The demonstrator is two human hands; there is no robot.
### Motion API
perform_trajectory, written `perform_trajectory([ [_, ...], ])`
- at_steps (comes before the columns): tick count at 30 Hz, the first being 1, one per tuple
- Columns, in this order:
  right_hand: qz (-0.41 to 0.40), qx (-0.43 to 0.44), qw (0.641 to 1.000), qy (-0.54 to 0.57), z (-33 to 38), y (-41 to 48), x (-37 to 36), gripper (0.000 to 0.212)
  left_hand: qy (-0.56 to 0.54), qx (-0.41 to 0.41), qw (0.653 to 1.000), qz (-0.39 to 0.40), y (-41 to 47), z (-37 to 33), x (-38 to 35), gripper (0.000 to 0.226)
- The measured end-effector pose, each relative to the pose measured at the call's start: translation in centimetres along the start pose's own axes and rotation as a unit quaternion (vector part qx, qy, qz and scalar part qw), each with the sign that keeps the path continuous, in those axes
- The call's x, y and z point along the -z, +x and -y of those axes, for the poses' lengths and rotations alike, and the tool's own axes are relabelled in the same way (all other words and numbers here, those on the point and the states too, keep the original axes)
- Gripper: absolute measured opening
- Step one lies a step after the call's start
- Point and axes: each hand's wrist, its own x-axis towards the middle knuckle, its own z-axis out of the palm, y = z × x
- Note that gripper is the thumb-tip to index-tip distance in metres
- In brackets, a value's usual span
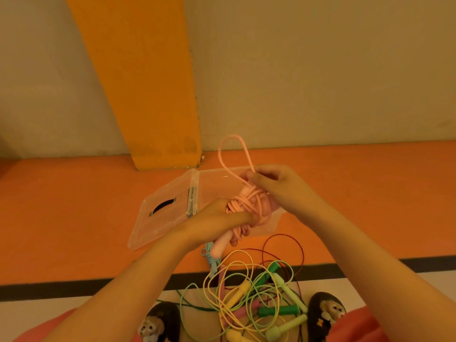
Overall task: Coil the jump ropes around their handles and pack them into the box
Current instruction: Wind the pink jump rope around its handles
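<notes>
One pale pink plastic jump rope [246, 206] is in my hands, held up in front of the clear plastic box [214, 178] that sits on the orange floor [74, 206]. My left grip [217, 215] is wrapped round the pink handles and the coils already wound on them. My right grip [274, 180] pinches the last free length, which stands up as a tall loop [232, 149].

The wraps look loose and cross one another, so I judge that if my left thumb eases they could slide off the handle ends and spring open. The loop looks springy; tucked badly, it may pop out once the bundle lies in the box.

A light blue rope [212, 257] lies just below the lower pink handle and could snag on it. Nearer me, between my dark slippers [162, 317], the heap of yellow, green and pink ropes [259, 299] is tangled. Tugging one free carelessly would tighten the knots.
</notes>
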Motion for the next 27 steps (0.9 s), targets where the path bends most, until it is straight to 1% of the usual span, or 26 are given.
perform_trajectory([
  [1,0.007,0.020,1.000,-0.017,0.1,-0.1,0.0,0.021,0.003,0.002,1.000,0.006,0.0,0.0,-0.1,0.014],
  [3,0.028,0.034,0.997,-0.066,0.2,-0.1,-0.2,0.021,0.016,0.006,1.000,0.015,-0.1,0.0,-0.3,0.011],
  [6,0.072,0.033,0.986,-0.147,0.2,-0.2,-0.5,0.023,0.027,0.004,0.999,0.030,-0.2,0.1,-0.6,0.024],
  [9,0.099,0.012,0.981,-0.164,0.3,-0.2,-0.5,0.031,0.031,-0.001,0.999,0.041,-0.2,0.2,-0.6,0.027],
  [12,0.100,-0.037,0.985,-0.137,0.5,-0.2,0.0,0.040,0.036,0.005,0.999,0.037,-0.3,0.2,-0.5,0.024],
  [14,0.091,-0.047,0.988,-0.112,0.7,-0.2,0.3,0.041,0.034,0.005,0.999,0.032,-0.2,0.2,-0.4,0.026],
  [18,0.084,-0.041,0.989,-0.119,0.9,-0.2,0.8,0.033,0.042,-0.004,0.999,0.015,-0.1,0.2,-0.1,0.028],
  [21,0.068,-0.009,0.991,-0.118,0.8,-0.3,0.9,0.024,0.041,-0.013,0.999,0.002,0.0,0.0,-0.1,0.026],
  [24,0.044,0.021,0.996,-0.076,1.1,-0.5,1.2,0.011,0.033,-0.012,0.999,-0.002,0.0,-0.2,0.1,0.025],
  [27,0.055,0.033,0.997,-0.052,1.2,-0.6,1.5,0.008,0.056,-0.016,0.998,-0.008,0.0,-0.3,0.1,0.023],
])
